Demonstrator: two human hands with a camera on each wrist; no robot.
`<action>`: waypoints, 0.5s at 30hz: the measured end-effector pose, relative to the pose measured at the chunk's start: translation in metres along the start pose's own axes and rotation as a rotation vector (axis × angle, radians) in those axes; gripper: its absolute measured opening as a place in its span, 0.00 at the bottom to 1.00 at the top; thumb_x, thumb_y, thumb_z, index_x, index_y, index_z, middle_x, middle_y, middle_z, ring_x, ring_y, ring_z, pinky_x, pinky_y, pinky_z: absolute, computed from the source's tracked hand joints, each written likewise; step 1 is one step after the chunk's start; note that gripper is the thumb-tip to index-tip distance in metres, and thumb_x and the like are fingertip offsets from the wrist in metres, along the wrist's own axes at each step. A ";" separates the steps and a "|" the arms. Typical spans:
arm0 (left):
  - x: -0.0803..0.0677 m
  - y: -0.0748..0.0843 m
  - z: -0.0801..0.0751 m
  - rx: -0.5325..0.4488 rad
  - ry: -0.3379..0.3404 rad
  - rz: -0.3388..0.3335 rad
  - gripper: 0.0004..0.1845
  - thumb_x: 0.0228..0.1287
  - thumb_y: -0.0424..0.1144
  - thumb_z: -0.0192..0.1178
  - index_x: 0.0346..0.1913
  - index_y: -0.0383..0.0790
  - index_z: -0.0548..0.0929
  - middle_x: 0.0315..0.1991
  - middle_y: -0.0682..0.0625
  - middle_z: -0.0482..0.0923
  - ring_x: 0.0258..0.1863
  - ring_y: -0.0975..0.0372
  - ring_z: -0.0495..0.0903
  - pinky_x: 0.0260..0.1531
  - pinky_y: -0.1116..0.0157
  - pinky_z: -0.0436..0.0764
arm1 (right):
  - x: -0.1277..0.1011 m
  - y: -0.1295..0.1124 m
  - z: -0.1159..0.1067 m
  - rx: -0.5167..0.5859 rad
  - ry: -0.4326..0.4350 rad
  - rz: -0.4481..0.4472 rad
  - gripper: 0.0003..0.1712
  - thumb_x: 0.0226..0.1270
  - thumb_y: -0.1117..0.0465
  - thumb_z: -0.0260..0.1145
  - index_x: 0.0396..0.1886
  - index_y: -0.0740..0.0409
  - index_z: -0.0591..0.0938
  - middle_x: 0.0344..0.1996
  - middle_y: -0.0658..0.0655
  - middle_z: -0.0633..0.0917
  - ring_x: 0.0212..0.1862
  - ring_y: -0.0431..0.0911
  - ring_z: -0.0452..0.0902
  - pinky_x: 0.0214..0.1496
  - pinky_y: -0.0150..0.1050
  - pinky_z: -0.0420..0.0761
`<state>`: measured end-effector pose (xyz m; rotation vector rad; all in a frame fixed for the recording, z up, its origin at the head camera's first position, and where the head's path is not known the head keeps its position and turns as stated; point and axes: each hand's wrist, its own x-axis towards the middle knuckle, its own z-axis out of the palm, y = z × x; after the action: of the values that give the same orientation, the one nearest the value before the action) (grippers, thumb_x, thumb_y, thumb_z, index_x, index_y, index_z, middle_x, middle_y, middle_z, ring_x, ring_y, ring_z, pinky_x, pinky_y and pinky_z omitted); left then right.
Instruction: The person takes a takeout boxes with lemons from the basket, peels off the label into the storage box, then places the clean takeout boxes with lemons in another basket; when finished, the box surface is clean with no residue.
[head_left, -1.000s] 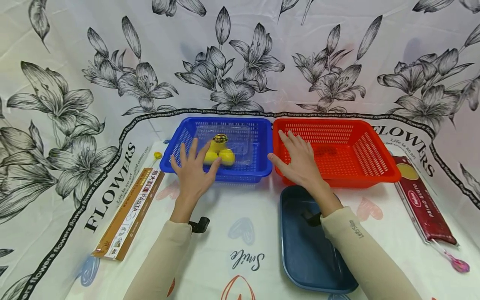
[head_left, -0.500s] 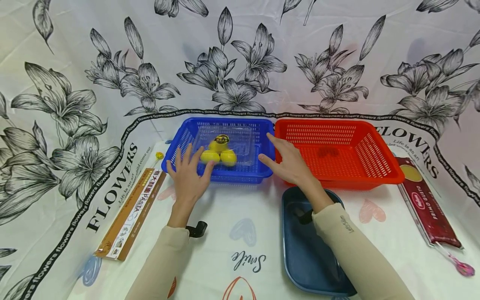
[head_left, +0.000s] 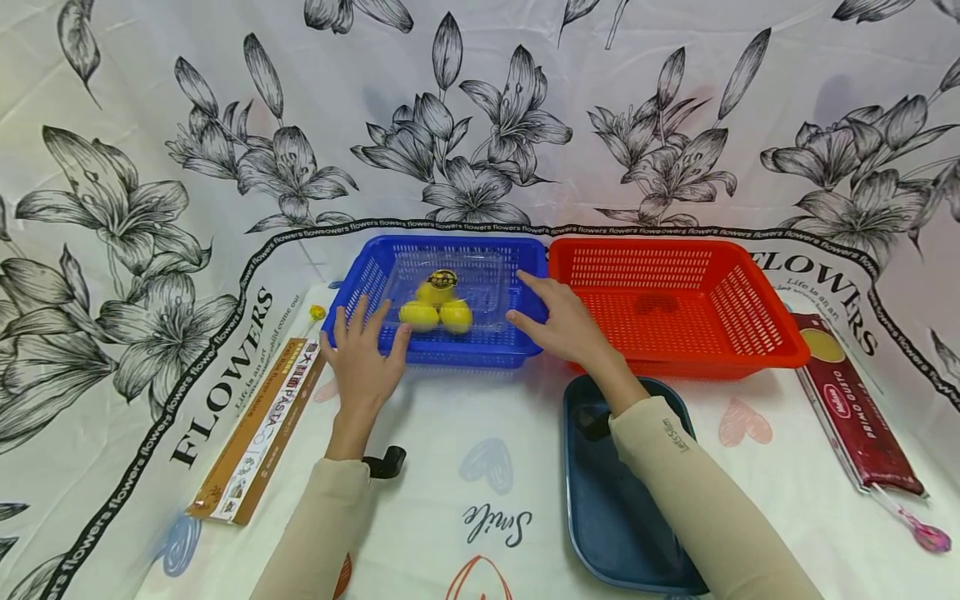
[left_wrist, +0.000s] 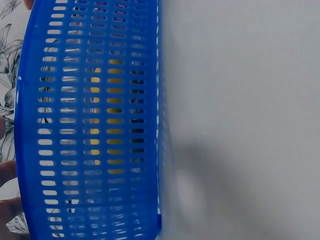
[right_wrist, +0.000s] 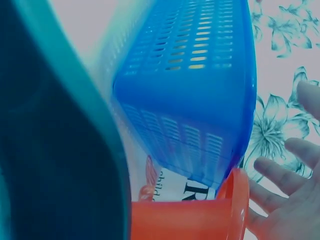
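A blue slotted basket (head_left: pixel 457 357) stands at the back of the table. In it lies a clear plastic box with yellow lemons (head_left: pixel 437 313). My left hand (head_left: pixel 363 354) lies flat with spread fingers at the basket's front left corner, its fingertips over the rim. My right hand (head_left: pixel 561 323) is spread at the front right corner, reaching over the right rim. Neither hand holds anything. The left wrist view shows the blue basket wall (left_wrist: pixel 90 125) with yellow behind the slots. The right wrist view shows the blue basket (right_wrist: pixel 200 100) and straight fingers (right_wrist: pixel 290 187).
An empty red basket (head_left: pixel 750 354) touches the blue one on the right. A dark blue tray (head_left: pixel 600 508) lies under my right forearm. A long pasta box (head_left: pixel 258 425) lies left; a red pasta packet (head_left: pixel 851 408) and a pink lollipop (head_left: pixel 921 531) lie right.
My right hand moved left, off the red basket to the blue basket's right rim. My left hand drew back from over the lemons to the front left corner.
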<state>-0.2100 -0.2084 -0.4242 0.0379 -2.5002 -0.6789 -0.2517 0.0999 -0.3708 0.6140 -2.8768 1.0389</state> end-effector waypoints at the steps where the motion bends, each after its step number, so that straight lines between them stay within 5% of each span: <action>1: 0.000 -0.001 0.000 0.001 0.005 -0.003 0.30 0.73 0.59 0.53 0.71 0.48 0.76 0.79 0.40 0.61 0.80 0.37 0.49 0.72 0.28 0.39 | 0.001 -0.001 0.001 0.002 -0.004 -0.001 0.44 0.72 0.40 0.62 0.82 0.44 0.58 0.78 0.59 0.66 0.78 0.60 0.59 0.77 0.65 0.61; 15: -0.004 -0.023 -0.001 0.000 0.048 -0.065 0.29 0.74 0.57 0.52 0.71 0.46 0.75 0.77 0.38 0.63 0.80 0.37 0.48 0.72 0.29 0.41 | 0.019 -0.009 0.013 -0.016 -0.015 -0.050 0.39 0.74 0.46 0.64 0.79 0.50 0.64 0.74 0.61 0.71 0.75 0.59 0.65 0.76 0.60 0.66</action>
<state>-0.2086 -0.2286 -0.4360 0.1344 -2.4622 -0.6962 -0.2644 0.0788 -0.3729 0.6923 -2.8634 1.0087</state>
